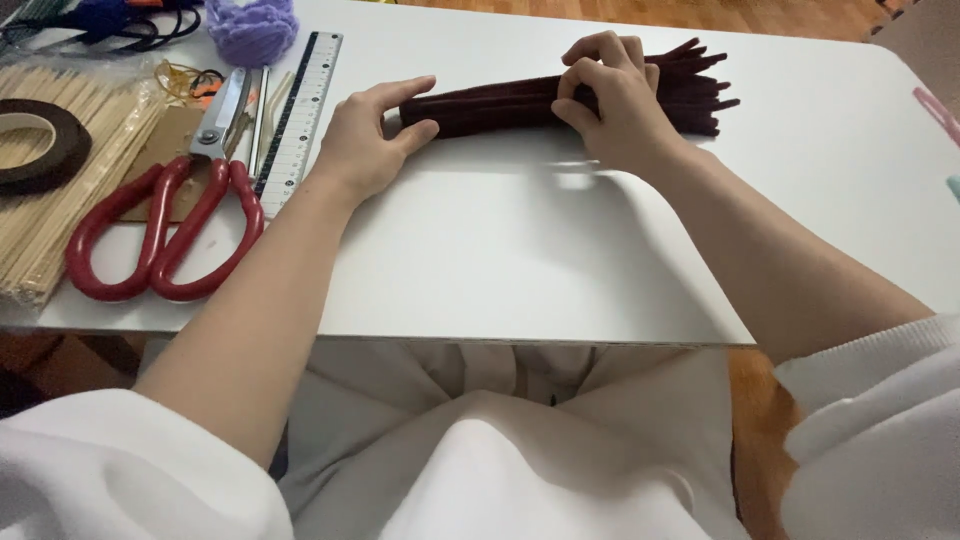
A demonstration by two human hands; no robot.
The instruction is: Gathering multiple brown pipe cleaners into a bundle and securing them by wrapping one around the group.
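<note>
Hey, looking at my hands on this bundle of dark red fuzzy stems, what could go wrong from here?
1. The bundle of stems is loose; the right hand pinches only its middle, so single stems may slide out or fan apart at the far end.
2. The left hand only steadies one end, so the bundle may roll.
3. The red-handled scissors and ruler lie close to the left forearm; a sweep could knock them.

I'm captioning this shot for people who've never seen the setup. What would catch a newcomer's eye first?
Most striking is the bundle of dark maroon pipe cleaners lying across the far middle of the white table, with the left hand at its left end and the right hand gripping it near the right. Next come the big red-handled scissors at the left, beside a black ruler and a sheaf of wooden sticks.
</note>
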